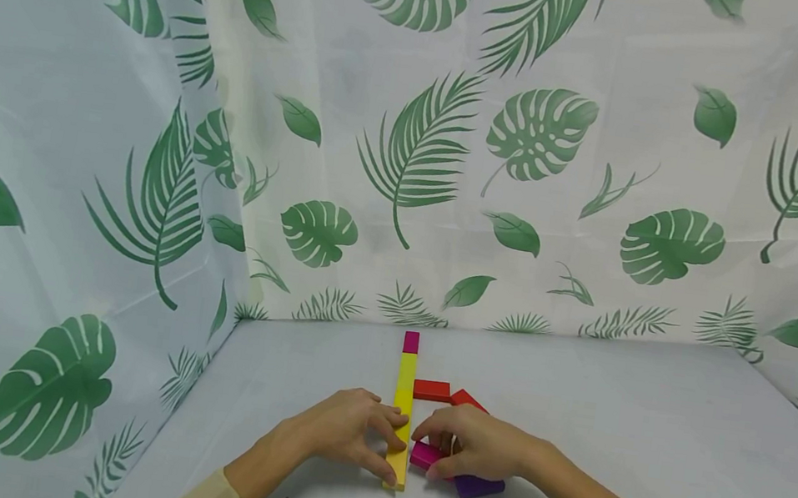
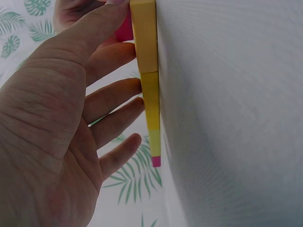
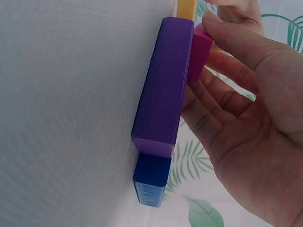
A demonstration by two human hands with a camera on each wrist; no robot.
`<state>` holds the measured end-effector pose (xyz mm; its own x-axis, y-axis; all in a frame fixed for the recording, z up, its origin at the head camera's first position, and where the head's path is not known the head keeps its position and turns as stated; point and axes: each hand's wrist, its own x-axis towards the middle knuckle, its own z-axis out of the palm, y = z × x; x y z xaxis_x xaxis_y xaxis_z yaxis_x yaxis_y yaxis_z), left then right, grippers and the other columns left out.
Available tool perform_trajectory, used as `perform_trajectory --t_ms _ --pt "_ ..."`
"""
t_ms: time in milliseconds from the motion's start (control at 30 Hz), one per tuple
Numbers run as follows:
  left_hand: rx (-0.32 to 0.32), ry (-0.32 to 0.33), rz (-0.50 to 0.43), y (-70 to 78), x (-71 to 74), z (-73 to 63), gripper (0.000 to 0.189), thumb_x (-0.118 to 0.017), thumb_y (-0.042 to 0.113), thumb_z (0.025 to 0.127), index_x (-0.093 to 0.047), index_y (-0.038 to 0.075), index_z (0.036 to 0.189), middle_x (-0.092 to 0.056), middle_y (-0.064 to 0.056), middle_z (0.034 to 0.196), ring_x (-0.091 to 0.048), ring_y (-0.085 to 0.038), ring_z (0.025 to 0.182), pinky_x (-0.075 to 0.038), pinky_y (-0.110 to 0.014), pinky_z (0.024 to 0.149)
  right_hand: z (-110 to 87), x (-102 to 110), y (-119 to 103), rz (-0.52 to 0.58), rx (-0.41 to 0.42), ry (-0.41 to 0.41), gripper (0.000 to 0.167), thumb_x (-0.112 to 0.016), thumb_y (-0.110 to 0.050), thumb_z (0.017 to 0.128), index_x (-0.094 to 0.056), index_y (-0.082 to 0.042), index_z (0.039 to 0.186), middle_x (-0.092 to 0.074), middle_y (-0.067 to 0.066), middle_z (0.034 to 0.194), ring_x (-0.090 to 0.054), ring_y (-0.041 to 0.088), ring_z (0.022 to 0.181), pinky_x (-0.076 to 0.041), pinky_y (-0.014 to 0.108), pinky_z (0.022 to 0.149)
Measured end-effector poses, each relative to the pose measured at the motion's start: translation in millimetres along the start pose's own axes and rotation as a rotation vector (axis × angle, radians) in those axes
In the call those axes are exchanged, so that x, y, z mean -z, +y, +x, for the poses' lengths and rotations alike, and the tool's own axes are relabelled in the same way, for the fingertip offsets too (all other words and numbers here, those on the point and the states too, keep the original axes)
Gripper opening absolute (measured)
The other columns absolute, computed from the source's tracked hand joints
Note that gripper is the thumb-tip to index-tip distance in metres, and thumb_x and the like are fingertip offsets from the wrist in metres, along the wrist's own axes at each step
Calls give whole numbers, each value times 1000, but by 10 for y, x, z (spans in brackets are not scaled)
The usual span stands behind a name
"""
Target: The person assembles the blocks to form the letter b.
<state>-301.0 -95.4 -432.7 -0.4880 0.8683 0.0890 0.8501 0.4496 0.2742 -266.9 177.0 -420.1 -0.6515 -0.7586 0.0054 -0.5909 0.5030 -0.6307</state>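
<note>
A straight row of yellow blocks runs away from me, with a magenta block at its far end. My left hand rests its fingertips along the row's left side, fingers loosely extended, as the left wrist view also shows. Right of the row, my right hand pinches a pink block between thumb and fingers, close to the yellow row. Beside that pink block lies a purple block, angled on the table. A blue block sits at the purple block's end in the right wrist view, hidden in the head view.
A red block reaches right from the yellow row. Another red block slants beyond it, partly behind my right hand. The white table ends at a leaf-print curtain at the back and left.
</note>
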Motion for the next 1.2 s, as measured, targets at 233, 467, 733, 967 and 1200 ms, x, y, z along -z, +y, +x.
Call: perform_trajectory --t_ms 233,467,733,967,1200 --pt "-15 3 6 -5 -6 2 48 -77 67 81 -82 32 113 -70 6 136 -61 -6 133 -48 -41 115 -4 -10 -17 -22 7 -5 39 -83 -32 90 -72 -21 126 -67 -14 96 -64 6 87 -56 21 78" --pt "-2 0 -7 7 -1 2 47 -77 67 81 -82 33 113 -69 7 137 -60 -5 134 -48 -39 116 6 -38 7 -46 13 -11 40 -82 -35 90 -72 -22 127 -65 -16 95 -62 3 86 -56 20 78" --pt "21 -19 -18 16 -2 -6 47 -76 68 82 -82 33 114 -68 7 138 -60 -5 134 -49 -40 114 12 -56 -12 -44 2 -16 38 -82 -35 91 -73 -23 126 -66 -14 94 -62 3 85 -56 22 78" --pt "33 -18 -15 16 -3 3 49 -76 69 81 -82 34 115 -68 8 138 -59 -3 134 -48 -39 115 23 -50 -9 -44 -34 -14 32 -77 -36 95 -74 -20 123 -66 -19 95 -60 -3 87 -55 19 81" --pt "50 -17 -22 8 -7 5 49 -76 70 81 -81 35 115 -68 9 138 -59 -3 134 -49 -40 114 19 -40 5 -33 -42 -16 25 -78 -32 95 -76 -22 118 -68 -18 95 -61 -2 86 -55 18 81"
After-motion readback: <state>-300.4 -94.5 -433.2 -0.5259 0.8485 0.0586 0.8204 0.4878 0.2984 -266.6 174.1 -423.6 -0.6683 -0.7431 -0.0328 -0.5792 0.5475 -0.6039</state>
